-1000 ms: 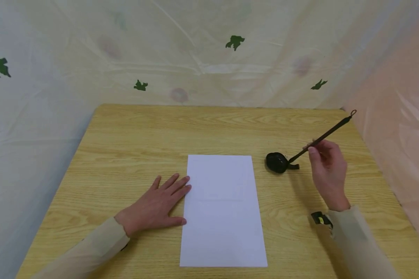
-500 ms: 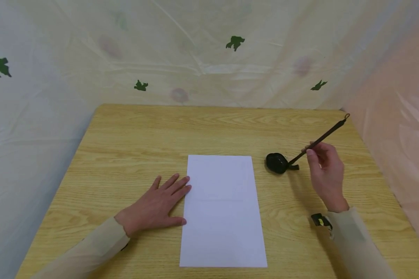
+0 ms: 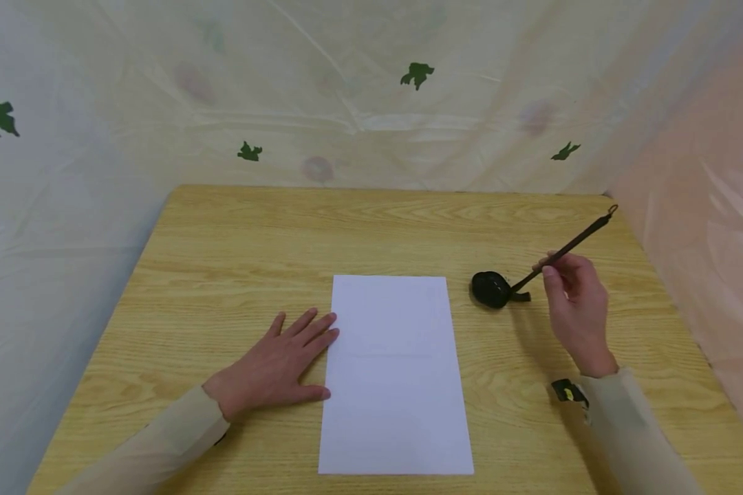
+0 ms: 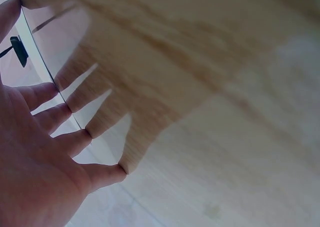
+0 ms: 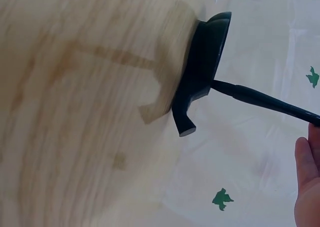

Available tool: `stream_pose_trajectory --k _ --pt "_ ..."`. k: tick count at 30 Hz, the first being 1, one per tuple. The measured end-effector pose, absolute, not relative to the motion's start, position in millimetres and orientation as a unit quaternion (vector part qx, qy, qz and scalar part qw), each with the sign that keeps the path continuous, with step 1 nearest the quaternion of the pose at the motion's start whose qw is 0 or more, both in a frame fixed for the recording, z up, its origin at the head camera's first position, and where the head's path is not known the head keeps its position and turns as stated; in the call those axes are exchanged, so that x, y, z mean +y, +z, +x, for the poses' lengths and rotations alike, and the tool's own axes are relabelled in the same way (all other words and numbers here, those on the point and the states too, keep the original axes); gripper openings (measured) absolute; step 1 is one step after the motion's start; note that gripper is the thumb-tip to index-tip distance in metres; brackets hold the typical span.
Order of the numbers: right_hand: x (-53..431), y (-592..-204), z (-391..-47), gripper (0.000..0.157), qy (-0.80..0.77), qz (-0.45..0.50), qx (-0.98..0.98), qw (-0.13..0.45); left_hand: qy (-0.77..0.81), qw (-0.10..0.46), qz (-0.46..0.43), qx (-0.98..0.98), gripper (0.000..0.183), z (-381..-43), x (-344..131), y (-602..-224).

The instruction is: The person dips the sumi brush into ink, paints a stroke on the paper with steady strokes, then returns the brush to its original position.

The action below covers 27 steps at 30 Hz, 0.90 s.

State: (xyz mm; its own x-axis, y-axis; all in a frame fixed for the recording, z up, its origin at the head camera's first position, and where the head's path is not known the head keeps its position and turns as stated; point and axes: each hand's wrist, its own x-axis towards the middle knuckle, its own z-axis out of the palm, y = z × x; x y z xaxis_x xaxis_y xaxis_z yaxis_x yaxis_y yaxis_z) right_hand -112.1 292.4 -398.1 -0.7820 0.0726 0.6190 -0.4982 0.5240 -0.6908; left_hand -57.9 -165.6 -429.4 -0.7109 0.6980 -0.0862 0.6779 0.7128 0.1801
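Observation:
My right hand pinches a dark ink brush by its shaft, the looped end up to the right. Its lower end reaches the rim of a small black ink dish with a stubby spout; in the right wrist view the brush meets the dish near its edge, the tip hidden. A blank white sheet of paper lies in front of me. My left hand rests flat with spread fingers, its fingertips at the paper's left edge; the left wrist view shows those fingers against the tabletop.
The wood-grain table is bordered by a pale curtain at the back and both sides. Green leaf-like shapes mark the curtain. A dark strap sits at my right wrist.
My right hand has shifted slightly left, and the brush's looped end has come left and down a little. The left hand, the paper and the dish stay where they were.

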Motion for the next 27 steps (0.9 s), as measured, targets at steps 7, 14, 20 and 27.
stream_pose_trajectory --k 7,14,20,27 --pt "293.6 -397.7 -112.4 0.025 0.479 0.144 -0.810 0.305 0.070 0.077 0.371 0.923 0.091 -57.8 -165.9 -429.5" --pt "293.7 -396.4 -108.4 0.024 0.469 0.134 -0.814 0.316 0.073 0.076 0.371 0.923 0.091 -58.2 -166.0 -429.9" --pt "272.0 -375.4 -92.6 0.024 0.571 0.158 -0.733 0.335 0.071 0.075 0.371 0.923 0.091 -58.1 -166.0 -430.2" --pt "231.5 -359.6 -72.6 0.026 0.696 0.195 -0.607 0.329 0.076 0.077 0.371 0.922 0.091 -57.7 -165.6 -428.6"
